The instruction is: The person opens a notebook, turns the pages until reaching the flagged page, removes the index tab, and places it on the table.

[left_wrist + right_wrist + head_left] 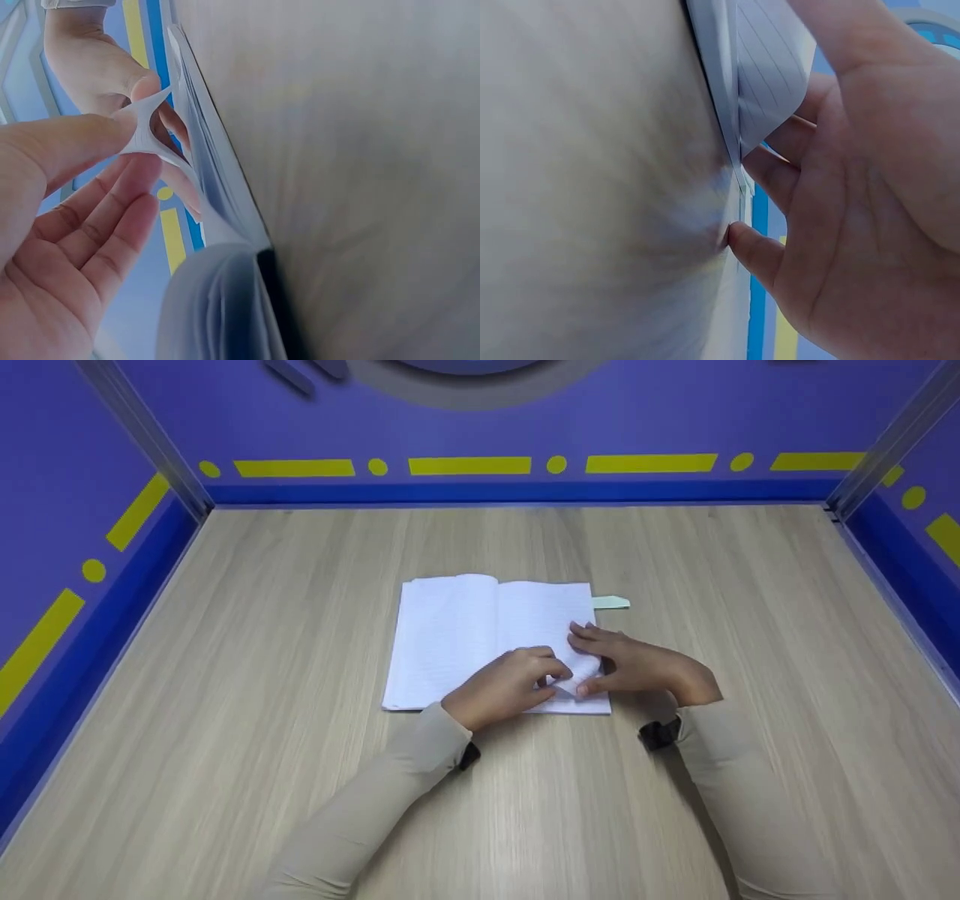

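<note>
An open notebook [446, 641] with white lined pages lies on the table. Its lower right page [769, 71] is lifted and curled. My left hand [506, 682] reaches over the notebook and pinches this page between thumb and fingers, as the left wrist view shows. At the right edge, my right hand [637, 660] holds the same page, its thumb near the lower corner and its fingers spread farther up. The page passes between that thumb and the fingers; the right thumb's tip is out of the right wrist view.
A pale green tab [611, 602] sticks out from the notebook's right side. The wood-grain table [262, 645] is bordered by blue-purple panels [480, 435] with yellow marks at the back and sides. Dark straps [660, 735] sit at both wrists.
</note>
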{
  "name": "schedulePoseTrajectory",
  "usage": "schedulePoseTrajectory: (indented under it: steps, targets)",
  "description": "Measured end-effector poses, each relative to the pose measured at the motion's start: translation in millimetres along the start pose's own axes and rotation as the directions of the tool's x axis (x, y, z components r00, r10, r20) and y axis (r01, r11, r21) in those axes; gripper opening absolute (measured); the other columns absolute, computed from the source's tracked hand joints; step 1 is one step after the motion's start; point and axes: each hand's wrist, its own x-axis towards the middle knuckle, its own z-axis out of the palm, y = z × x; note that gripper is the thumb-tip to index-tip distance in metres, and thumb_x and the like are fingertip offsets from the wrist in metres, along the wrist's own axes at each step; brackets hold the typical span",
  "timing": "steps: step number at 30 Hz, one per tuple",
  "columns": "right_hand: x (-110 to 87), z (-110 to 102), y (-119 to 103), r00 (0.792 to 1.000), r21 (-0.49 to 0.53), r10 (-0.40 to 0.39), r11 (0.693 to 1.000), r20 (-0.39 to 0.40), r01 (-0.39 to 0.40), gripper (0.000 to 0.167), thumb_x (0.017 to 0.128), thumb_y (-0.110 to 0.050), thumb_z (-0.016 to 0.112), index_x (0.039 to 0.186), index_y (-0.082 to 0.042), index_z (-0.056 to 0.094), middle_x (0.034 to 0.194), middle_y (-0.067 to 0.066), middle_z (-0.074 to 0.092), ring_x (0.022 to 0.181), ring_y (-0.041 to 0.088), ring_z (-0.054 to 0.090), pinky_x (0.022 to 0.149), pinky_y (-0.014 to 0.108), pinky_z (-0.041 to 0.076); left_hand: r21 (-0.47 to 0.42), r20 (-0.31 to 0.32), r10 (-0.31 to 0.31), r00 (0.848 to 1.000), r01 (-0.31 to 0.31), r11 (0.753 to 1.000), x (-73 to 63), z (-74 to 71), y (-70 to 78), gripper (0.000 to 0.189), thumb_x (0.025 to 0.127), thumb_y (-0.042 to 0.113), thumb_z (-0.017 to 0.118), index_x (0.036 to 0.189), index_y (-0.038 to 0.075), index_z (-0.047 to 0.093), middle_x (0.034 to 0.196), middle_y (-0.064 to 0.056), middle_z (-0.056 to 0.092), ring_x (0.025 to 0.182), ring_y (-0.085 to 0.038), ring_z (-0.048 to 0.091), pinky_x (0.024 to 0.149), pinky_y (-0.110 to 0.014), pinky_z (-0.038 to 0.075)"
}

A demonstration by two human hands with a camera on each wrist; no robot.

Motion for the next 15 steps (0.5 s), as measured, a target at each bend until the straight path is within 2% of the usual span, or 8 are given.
schedulePoseTrajectory:
  steps: [6,12,15]
  targets:
    - [0.6,0.9,-0.5,1.0,0.03,0.01,0.999,-0.009,-0.01,0.096,0.084,-0.047,0.069,0.152,-0.003,0.019,0.162,0.014,0.008,0.149,0.034,0.002,0.118,0.057,0.008,-0.019,-0.044,-0.012,0.999,0.011,1.0,-2.6,-1.3,-2.3,0.023,0.091,0.003,0.06,0.112,0.007,0.07,0.105,-0.005,0.068,0.093,-0.014,0.064,0.082,-0.022,0.051]
    - [-0.4,-1.1,-0.5,0.996,0.077,0.03,0.997,-0.086,-0.023,0.109,0.079,-0.044,0.075,0.153,-0.001,0.008,0.162,0.017,-0.002,0.149,0.034,-0.003,0.119,0.054,0.007,-0.058,-0.137,-0.018,0.99,0.01,0.998,-5.1,-4.2,-5.0,0.024,0.09,0.001,0.06,0.111,0.005,0.07,0.102,-0.006,0.07,0.089,-0.014,0.066,0.08,-0.02,0.052]
    - [0.4,-2.5,0.2,0.992,0.094,0.038,0.995,-0.119,-0.027,0.116,0.078,-0.043,0.076,0.153,-0.001,-0.002,0.161,0.018,-0.007,0.149,0.034,-0.005,0.119,0.052,0.006,-0.111,-0.185,-0.033,0.982,0.013,0.994,-7.8,-6.3,-6.5,0.026,0.09,0.0,0.06,0.113,0.004,0.068,0.101,-0.007,0.07,0.085,-0.015,0.065,0.078,-0.024,0.054]
